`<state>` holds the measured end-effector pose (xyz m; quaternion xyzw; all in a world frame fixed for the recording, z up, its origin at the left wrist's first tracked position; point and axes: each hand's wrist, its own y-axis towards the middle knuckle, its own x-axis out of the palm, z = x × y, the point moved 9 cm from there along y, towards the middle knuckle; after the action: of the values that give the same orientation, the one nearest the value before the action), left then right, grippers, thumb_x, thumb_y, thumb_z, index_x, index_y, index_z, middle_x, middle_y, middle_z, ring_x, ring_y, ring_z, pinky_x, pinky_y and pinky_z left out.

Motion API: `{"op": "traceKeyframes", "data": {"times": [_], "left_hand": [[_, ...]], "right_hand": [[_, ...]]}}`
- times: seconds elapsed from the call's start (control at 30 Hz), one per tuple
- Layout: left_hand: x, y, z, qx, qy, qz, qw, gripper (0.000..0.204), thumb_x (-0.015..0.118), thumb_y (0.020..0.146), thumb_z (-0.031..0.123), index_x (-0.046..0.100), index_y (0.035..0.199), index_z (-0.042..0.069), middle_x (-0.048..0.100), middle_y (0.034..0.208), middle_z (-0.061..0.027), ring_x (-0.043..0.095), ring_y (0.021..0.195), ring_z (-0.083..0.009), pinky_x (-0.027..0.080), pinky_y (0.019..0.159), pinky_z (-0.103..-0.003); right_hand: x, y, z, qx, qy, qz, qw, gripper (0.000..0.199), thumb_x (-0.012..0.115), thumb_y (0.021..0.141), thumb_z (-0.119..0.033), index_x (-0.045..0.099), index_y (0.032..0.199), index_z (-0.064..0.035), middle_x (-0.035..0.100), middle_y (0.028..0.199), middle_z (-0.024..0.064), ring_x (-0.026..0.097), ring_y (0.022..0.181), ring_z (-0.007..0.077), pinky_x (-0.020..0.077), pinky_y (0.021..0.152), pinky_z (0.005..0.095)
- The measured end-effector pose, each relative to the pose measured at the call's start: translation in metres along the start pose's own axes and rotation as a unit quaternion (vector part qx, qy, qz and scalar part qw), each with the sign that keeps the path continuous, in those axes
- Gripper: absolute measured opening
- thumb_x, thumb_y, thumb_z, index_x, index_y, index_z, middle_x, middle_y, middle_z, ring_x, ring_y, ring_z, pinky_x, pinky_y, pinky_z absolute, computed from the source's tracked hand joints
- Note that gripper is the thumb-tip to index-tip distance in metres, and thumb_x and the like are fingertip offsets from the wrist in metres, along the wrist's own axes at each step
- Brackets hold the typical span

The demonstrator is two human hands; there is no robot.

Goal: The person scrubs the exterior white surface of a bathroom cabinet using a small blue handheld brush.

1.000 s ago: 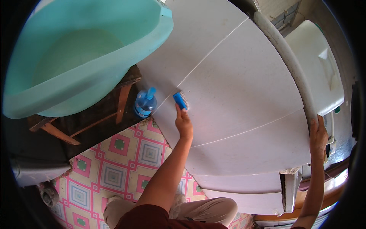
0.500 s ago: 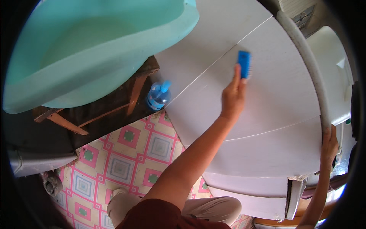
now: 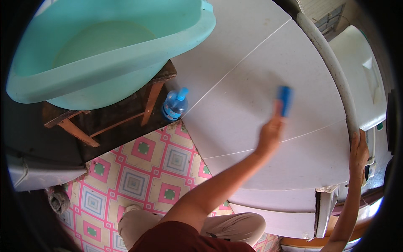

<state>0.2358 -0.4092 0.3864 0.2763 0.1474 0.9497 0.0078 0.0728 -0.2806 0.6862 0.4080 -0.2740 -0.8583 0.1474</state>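
Observation:
A blue scrub brush (image 3: 285, 101), smeared by motion, is gripped in my left hand (image 3: 270, 133). It is held against or close to the white tiled wall (image 3: 235, 113), and the blur hides whether they touch. Thin pale joints cross the tiles. Off to the right, my right hand (image 3: 358, 153) is on the rounded grey rim (image 3: 331, 63) that tops the wall. Its thumb and fingers close over the rim's edge.
On the left a turquoise tub (image 3: 109, 63) holding cloudy water stands on a wooden stool (image 3: 149, 98). Beside the stool is a clear blue-capped bottle (image 3: 174, 105). Patterned pink flooring (image 3: 134, 182) lies below. Beyond the rim sits a whitish container (image 3: 357, 75).
My left hand has moved the brush down and to the right over the tiles. My right hand has stayed on the rim. The whole view has shifted slightly.

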Motion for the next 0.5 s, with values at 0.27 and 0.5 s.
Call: {"op": "traceKeyframes", "data": {"times": [0.27,0.5], "left_hand": [[-0.021,-0.017,-0.015,0.078,0.023,0.078,0.994,0.05,0.047,0.095,0.019,0.03,0.143,0.015,0.053,0.074,-0.0004,0.044,0.064,-0.0076,0.041,0.06,-0.02],[-0.156,-0.069,-0.197,-0.253,-0.037,0.232,0.938,0.05,0.038,0.099,0.027,0.028,0.141,0.002,0.061,0.096,-0.0101,0.053,0.075,-0.0125,0.044,0.072,-0.025]], "right_hand": [[-0.006,-0.001,-0.001,-0.001,-0.012,0.006,1.0,0.04,0.041,0.096,-0.036,0.054,0.115,-0.0038,0.064,0.09,0.0228,0.063,0.08,0.0397,0.051,0.067,0.0437],[-0.012,0.002,-0.011,-0.017,0.002,0.028,0.999,0.038,0.042,0.095,-0.035,0.054,0.115,-0.0049,0.063,0.089,0.0243,0.061,0.081,0.0421,0.0498,0.068,0.0442]]}}
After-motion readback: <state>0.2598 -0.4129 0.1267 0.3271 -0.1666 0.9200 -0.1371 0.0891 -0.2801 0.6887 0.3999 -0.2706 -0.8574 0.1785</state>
